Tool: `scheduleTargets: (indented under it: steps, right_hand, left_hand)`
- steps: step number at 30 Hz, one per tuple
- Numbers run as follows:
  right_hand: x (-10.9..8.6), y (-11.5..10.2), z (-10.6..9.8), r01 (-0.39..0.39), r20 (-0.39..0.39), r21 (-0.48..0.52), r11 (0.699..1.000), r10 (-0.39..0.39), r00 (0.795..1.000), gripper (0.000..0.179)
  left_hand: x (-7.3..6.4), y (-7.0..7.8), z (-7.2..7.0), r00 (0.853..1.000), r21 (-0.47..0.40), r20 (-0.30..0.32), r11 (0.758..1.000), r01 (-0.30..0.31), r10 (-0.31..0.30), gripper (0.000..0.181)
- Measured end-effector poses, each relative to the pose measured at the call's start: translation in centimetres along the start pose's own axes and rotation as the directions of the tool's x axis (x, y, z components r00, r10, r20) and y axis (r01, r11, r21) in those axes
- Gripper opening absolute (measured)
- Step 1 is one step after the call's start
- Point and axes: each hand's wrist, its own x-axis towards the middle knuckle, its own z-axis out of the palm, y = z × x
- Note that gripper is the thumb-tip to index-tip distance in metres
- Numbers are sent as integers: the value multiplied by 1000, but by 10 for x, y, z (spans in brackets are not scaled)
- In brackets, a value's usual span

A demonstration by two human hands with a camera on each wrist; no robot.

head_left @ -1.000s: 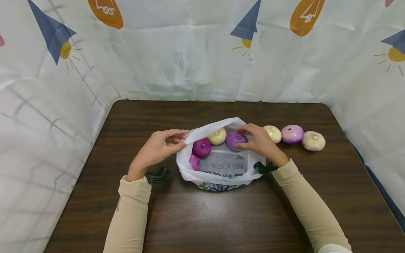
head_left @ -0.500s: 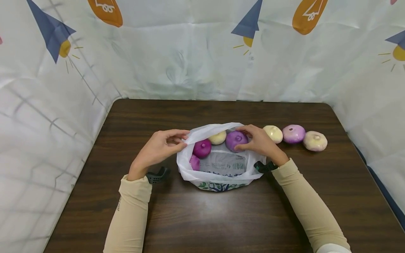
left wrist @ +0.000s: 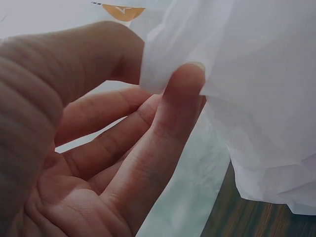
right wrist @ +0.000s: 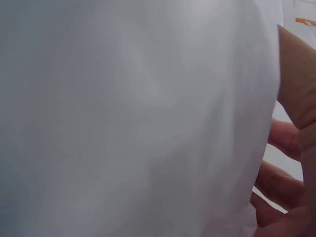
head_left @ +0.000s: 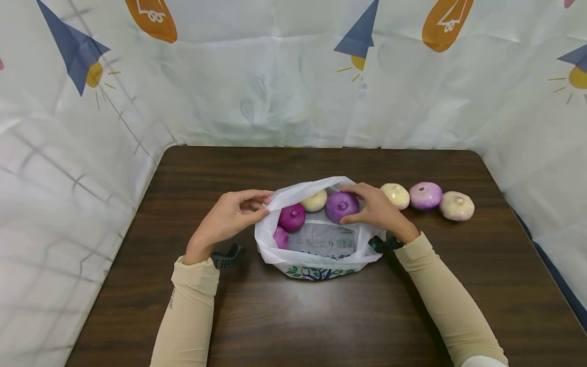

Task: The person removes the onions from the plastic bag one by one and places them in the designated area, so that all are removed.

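Observation:
My left hand (head_left: 236, 214) pinches the left rim of a white plastic bag (head_left: 270, 239) between thumb and fingertips, and the left wrist view shows the white plastic (left wrist: 266, 89) between them. At the bag's mouth my right hand (head_left: 373, 206) spans a purple onion (head_left: 341, 206), thumb at its near side and fingers at its far side. Inside the bag are a pale yellow onion (head_left: 315, 201), a magenta onion (head_left: 292, 217) and a pink-purple onion (head_left: 281, 237), partly hidden by the rim. White plastic covers most of the right wrist view, hiding the right fingertips.
Right of the bag, a yellow onion (head_left: 397, 195), a light purple onion (head_left: 425, 195) and a cream onion (head_left: 456, 206) lie in a row on the dark wooden table (head_left: 293, 326). Printed white cloth (head_left: 275, 92) hangs behind and along the sides.
The bag's far rim has sunk a little. My right thumb and fingers have spread slightly wider around the purple onion, which stays nearly in place. My left hand keeps its pinch on the rim.

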Motion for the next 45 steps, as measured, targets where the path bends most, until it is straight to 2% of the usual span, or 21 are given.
scheduleTargets:
  steps: [16,29,35,45]
  right_hand:
    - [-12,-14,-11,96,-105,-16,995,-97,990,81]
    - [-27,-21,-23,122,-145,7,992,-120,982,78]
    - [-35,-20,-31,101,-174,-13,995,-102,979,77]
    - [-47,-14,-39,55,-171,105,993,-36,985,76]
  left_hand:
    - [-4,3,-1,1000,4,-9,1000,-22,22,42]
    - [-5,0,-3,998,4,-17,999,-53,53,43]
    - [-6,0,-5,998,20,-12,998,-57,57,43]
    - [-5,0,-4,997,22,-29,997,-68,69,42]
